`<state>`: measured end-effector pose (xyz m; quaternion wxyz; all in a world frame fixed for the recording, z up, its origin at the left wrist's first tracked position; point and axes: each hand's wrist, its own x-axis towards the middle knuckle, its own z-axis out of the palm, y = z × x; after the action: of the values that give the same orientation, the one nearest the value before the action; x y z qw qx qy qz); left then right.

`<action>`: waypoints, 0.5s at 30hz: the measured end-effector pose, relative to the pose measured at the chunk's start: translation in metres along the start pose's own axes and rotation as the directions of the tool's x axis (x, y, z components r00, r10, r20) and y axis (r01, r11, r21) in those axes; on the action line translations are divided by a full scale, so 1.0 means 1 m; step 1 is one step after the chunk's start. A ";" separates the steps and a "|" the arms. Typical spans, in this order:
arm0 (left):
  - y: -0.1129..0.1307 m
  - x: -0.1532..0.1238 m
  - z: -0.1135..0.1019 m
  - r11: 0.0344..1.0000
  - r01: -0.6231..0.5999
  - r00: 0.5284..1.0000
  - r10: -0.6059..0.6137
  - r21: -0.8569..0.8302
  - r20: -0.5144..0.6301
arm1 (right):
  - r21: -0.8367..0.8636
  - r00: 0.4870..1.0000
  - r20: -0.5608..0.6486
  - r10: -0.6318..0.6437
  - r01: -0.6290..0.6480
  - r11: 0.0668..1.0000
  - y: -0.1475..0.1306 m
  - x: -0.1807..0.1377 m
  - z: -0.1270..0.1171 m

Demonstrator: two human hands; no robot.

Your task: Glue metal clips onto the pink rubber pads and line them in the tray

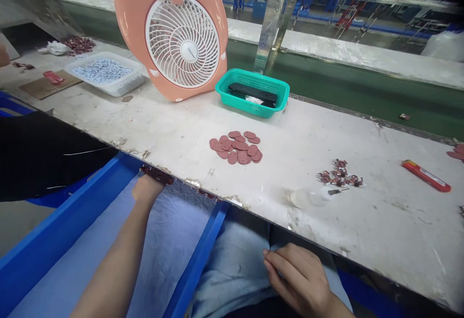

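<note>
My left hand (pixel 147 187) reaches under the table edge into a blue-framed drawer or bin (pixel 81 207) lined with pale cloth. Its fingers are hidden by dark red pieces (pixel 157 174) and the table's underside, so their grip does not show. Above my jeans, close to the table's front edge, my right hand (pixel 299 272) is loosely closed, fingers together, with nothing visible in it. On the white tabletop (pixel 174 134) lies a loose pile of reddish-brown oval pieces (pixel 237 148). Further right are small brown-and-white parts (pixel 340 174) and a clear bottle (pixel 308 197) with a dark needle tip, lying on its side.
A pink animal-shaped fan (pixel 188 50) stands at the back beside a green basket (pixel 253 105) holding a black item. To the left is a white tray (pixel 119 86) of small blue-white pieces. A red-handled cutter (pixel 426 175) lies right. Beyond runs a green conveyor belt (pixel 326 79).
</note>
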<state>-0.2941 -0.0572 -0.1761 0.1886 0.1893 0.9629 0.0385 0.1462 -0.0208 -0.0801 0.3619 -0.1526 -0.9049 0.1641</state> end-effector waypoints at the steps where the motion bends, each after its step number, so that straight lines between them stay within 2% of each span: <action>1: 0.003 0.001 0.000 1.000 0.013 1.000 -0.013 0.001 0.002 | 0.002 1.000 0.001 0.004 -0.004 1.000 0.000 -0.001 0.000; 7: 0.019 0.004 0.003 0.999 0.043 0.999 -0.044 -0.016 -0.013 | -0.002 1.000 0.004 0.010 -0.010 1.000 0.001 -0.004 0.001; 15: 0.018 0.003 0.007 0.994 0.019 0.996 -0.028 -0.110 -0.081 | -0.002 1.000 0.009 0.018 -0.018 1.000 0.002 -0.003 -0.001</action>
<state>-0.2873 -0.0399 -0.1814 0.1591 0.1656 0.9685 0.0965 0.1494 -0.0203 -0.0824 0.3560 -0.1604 -0.9053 0.1674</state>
